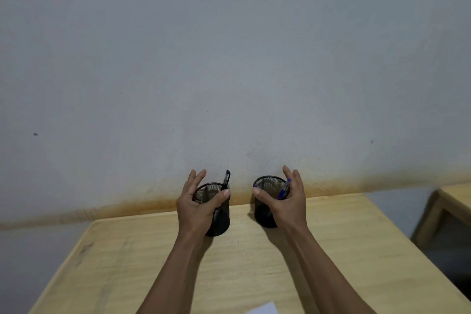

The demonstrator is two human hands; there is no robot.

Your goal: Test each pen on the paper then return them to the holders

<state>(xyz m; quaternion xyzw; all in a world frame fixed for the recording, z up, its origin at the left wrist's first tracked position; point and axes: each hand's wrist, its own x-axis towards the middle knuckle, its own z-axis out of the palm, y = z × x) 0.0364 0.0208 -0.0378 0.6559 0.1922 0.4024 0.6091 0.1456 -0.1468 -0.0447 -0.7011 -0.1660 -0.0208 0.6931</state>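
Holders first: two black mesh pen cups stand upright on the wooden table [344,250], near its far edge by the grey wall [229,58], side by side with a bare gap between them. Left holder [220,222] has a black pen [225,179] sticking up out of its far right rim, clip end on top. Right holder [265,208] carries a blue pen [284,189] leaning against its right inner wall, plus a small blue bit at the left rim, too small to tell what it is. Corner of white paper [263,309] shows at the bottom edge of the view, well apart from both holders, nearer the person.

Left hand [195,208] sits at the left holder, covering its left and near side. Thumb lies across the near rim, pad close to the base of the black pen. Fingers are spread and fairly straight, rising past the far left rim; whether they press the mesh cannot be told. Loose cupping, no tight wrap.

Right hand [288,202] mirrors it at the right holder, covering the right and near side. Thumb reaches across the front toward the left rim; fingers are extended upward behind the blue pen. Also half open, cupped around the cup; firm contact unclear. Neither hand pinches a pen.

A second wooden piece [448,201] stands at the right edge.
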